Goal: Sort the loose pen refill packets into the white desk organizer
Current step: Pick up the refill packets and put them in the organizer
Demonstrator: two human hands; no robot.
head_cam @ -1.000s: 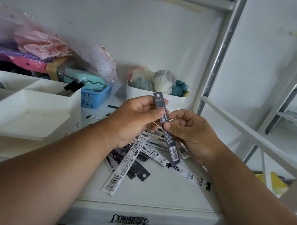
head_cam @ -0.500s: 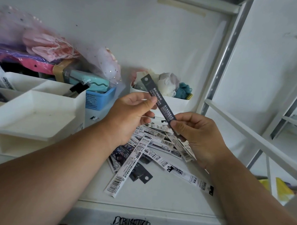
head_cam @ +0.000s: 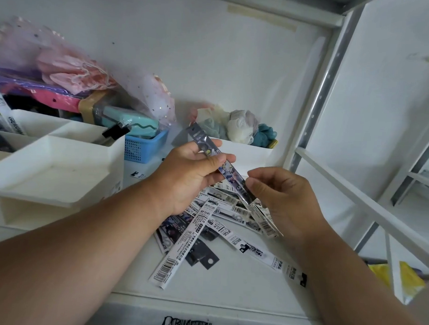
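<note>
- Most of the job looks unfinished to me: a heap of loose refill packets (head_cam: 220, 226) lies fanned out on the white counter (head_cam: 240, 286), right below my hands.
- The white desk organizer (head_cam: 61, 165) sits at my left, well apart from the heap. Its big front tray looks bare; a few packets stand in a rear compartment at the far left edge, though I cannot tell how many.
- My left hand (head_cam: 190, 176) holds one dark packet (head_cam: 223, 165) up above the heap, thumb and curled fingers pinching it near its upper end.
- The packet slants down to the right, and its lower end sits between the thumb and forefinger of my right hand (head_cam: 283, 199). These fingers are curled around that tip, so I take it as a light pinch.
- My right hand also seems to hold a pale packet or two beneath the palm; how firmly, I cannot tell.
- I judge the dark packet goes next to the organizer, leftward across the counter.
</note>
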